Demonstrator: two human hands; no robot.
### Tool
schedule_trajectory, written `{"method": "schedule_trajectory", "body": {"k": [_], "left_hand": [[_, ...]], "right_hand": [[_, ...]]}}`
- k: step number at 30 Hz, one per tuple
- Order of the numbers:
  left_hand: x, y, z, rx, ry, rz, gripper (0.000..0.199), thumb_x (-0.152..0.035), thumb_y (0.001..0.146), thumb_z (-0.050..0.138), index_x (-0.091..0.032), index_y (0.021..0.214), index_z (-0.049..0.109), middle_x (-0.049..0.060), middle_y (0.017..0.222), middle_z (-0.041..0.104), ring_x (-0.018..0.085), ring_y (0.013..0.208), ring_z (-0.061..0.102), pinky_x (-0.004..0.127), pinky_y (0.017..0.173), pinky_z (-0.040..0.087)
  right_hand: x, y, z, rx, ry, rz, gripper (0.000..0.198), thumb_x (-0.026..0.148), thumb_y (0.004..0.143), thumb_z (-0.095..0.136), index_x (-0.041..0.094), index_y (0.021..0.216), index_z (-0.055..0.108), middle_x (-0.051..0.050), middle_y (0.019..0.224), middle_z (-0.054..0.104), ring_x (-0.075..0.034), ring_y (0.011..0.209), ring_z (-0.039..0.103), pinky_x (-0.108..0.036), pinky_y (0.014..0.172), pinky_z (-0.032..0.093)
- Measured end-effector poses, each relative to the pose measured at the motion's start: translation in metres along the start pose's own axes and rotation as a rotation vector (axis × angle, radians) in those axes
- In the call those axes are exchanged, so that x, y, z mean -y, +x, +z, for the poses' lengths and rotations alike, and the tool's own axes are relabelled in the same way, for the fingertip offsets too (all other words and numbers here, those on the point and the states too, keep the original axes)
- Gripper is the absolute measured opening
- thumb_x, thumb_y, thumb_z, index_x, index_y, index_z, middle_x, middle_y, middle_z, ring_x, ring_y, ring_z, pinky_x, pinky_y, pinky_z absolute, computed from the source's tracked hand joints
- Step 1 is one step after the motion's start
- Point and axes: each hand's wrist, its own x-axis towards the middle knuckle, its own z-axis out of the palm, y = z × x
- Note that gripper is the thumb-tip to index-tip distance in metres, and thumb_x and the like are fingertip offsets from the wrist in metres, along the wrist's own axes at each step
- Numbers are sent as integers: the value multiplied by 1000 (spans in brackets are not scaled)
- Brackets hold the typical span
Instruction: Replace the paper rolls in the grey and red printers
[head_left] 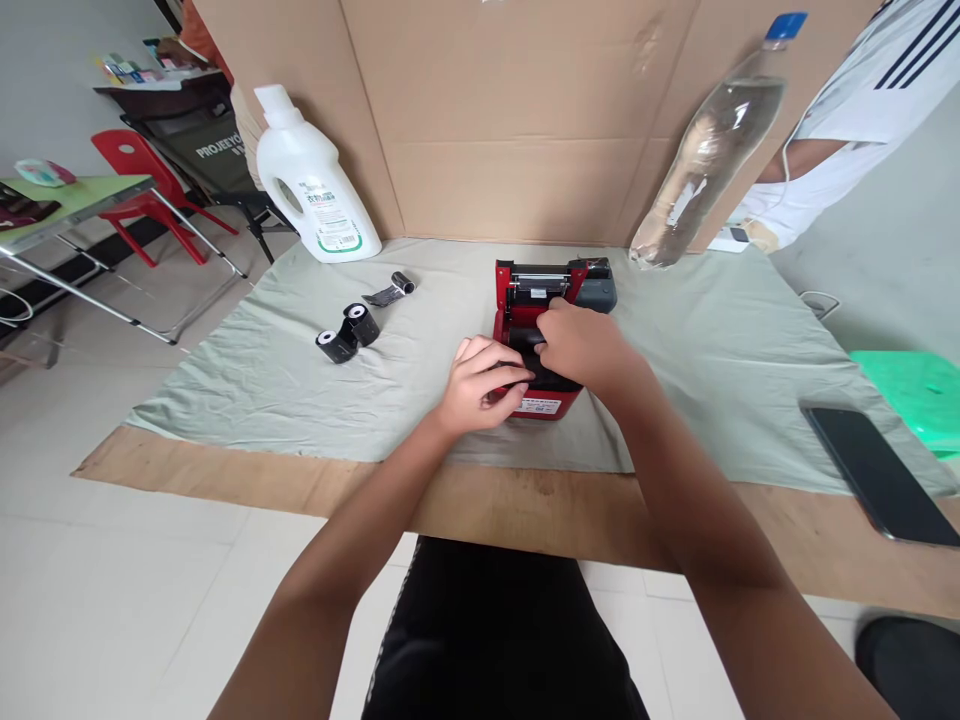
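Note:
A small red and black printer stands on the cloth in front of me with its lid raised. My left hand is curled over the printer's front left edge, thumb low and fingertips on the black part inside. From the right, my right hand reaches into the bay with its fingers bent. Beside those fingers lies a dark cylinder, partly hidden. What the right fingertips grip is hidden. Left of the printer are two joined black rolls with white cores and a smaller roll trailing a dark strip.
A white detergent bottle and a clear bottle with a blue cap stand at the back against a cardboard panel. A dark phone lies at right. Behind the panel, a person's white sleeve shows.

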Motion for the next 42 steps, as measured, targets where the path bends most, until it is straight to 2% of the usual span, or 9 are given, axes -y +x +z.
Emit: {"method": "schedule_trajectory", "body": {"k": [3, 7, 11, 15, 19, 23, 31, 36, 42], "left_hand": [[1, 0, 1, -9, -10, -11, 12, -24, 93, 65, -25, 93, 76, 4, 92, 74, 20, 87, 61, 39, 80, 43], [1, -3, 4, 24, -19, -74, 13, -28, 94, 64, -26, 91, 76, 4, 89, 74, 20, 86, 61, 40, 81, 43], [-2, -3, 4, 97, -7, -138, 14, -31, 93, 63, -26, 96, 76, 5, 91, 74, 22, 89, 62, 42, 85, 44], [-4, 0, 2, 79, -67, -248, 25, -27, 92, 58, -22, 111, 73, 8, 103, 74, 24, 98, 62, 43, 89, 47], [-3, 3, 3, 26, -119, -338, 18, -21, 92, 55, -22, 92, 73, 6, 97, 73, 22, 95, 63, 42, 90, 49], [-3, 4, 4, -27, -144, -327, 15, -21, 95, 59, -23, 88, 72, 4, 91, 74, 20, 90, 64, 41, 88, 49], [-5, 6, 4, -23, -121, -306, 16, -23, 98, 59, -23, 90, 72, 4, 90, 74, 19, 88, 65, 40, 85, 49], [-6, 7, 4, -10, -82, -304, 17, -25, 99, 57, -23, 88, 71, 4, 88, 74, 20, 88, 65, 40, 84, 50], [-11, 7, 2, -29, -69, -213, 16, -20, 100, 56, -25, 94, 71, 3, 92, 74, 19, 88, 64, 39, 83, 48]], "right_hand": [[1, 3, 2, 41, 16, 47, 26, 17, 94, 52, 12, 109, 73, -21, 118, 69, -29, 98, 71, -32, 70, 47], [-3, 14, 8, 65, 77, 63, 21, 19, 93, 57, 15, 104, 74, -18, 105, 75, -29, 96, 71, -34, 71, 47], [-10, 22, 14, 7, 116, -11, 21, 21, 92, 60, 19, 106, 75, -13, 111, 76, -29, 104, 70, -34, 76, 48], [-8, 22, 15, 2, 66, -12, 27, 16, 91, 55, 15, 111, 74, -17, 118, 73, -31, 105, 70, -34, 75, 49], [-5, 20, 15, 13, 36, -3, 29, 13, 92, 52, 14, 112, 73, -18, 119, 72, -32, 106, 70, -34, 73, 48], [-5, 15, 15, 15, 30, -7, 30, 12, 93, 50, 13, 113, 72, -19, 121, 71, -33, 105, 71, -35, 74, 49], [-3, 15, 13, 17, -4, -22, 32, 10, 94, 48, 10, 116, 70, -23, 123, 66, -33, 101, 72, -35, 69, 46], [-12, 21, 14, 49, 16, -89, 24, 10, 92, 51, 15, 105, 69, -16, 104, 71, -30, 95, 70, -32, 66, 38], [-20, 9, 2, -4, 102, -97, 17, 10, 94, 48, 16, 93, 63, -11, 95, 69, -19, 76, 60, -31, 61, 33]]}}
